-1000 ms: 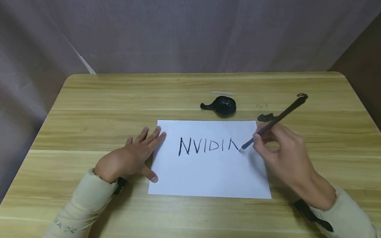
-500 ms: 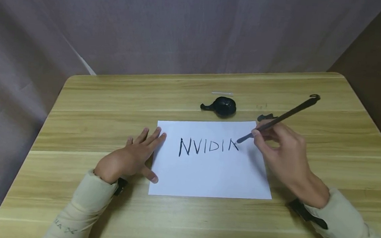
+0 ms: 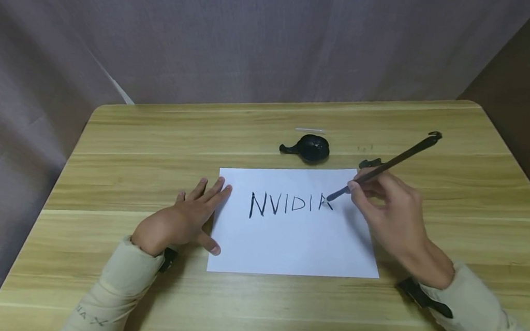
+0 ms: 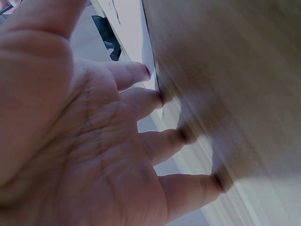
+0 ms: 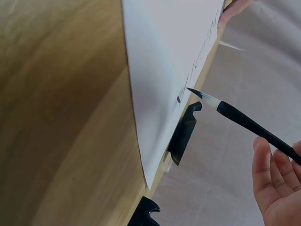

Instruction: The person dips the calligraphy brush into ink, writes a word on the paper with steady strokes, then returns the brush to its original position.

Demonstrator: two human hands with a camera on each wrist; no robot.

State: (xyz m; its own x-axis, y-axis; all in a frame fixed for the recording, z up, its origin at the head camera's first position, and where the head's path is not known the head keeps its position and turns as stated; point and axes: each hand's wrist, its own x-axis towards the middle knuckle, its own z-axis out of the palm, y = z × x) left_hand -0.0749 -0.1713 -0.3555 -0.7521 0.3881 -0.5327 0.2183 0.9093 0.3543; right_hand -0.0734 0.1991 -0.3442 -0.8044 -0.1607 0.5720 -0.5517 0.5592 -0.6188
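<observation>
My right hand (image 3: 398, 217) pinches a dark calligraphy brush (image 3: 401, 158) with a small loop at its top end. Its tip is at the last of several black letters that read NVIDIA on a white sheet of paper (image 3: 286, 250). In the right wrist view, the brush (image 5: 244, 120) shows pale bristles with an inked black tip at the sheet's surface. Fingers spread, my left hand (image 3: 181, 221) rests over the sheet's left edge. The left wrist view shows the left hand's (image 4: 108, 127) fingertips down on the sheet and the wood beside it.
Behind the sheet sits a black gourd-shaped dish (image 3: 312, 148), with a thin clear strip (image 3: 310, 130) beyond it. A small black rest-like piece (image 3: 370, 163) lies partly hidden behind the right hand. The wooden table (image 3: 164, 137) backs onto a grey curtain (image 3: 256, 40).
The brush tip has gone from the foot of the last letter's right stroke up and left to that letter's middle. The brush leans farther right. The left hand has stayed put.
</observation>
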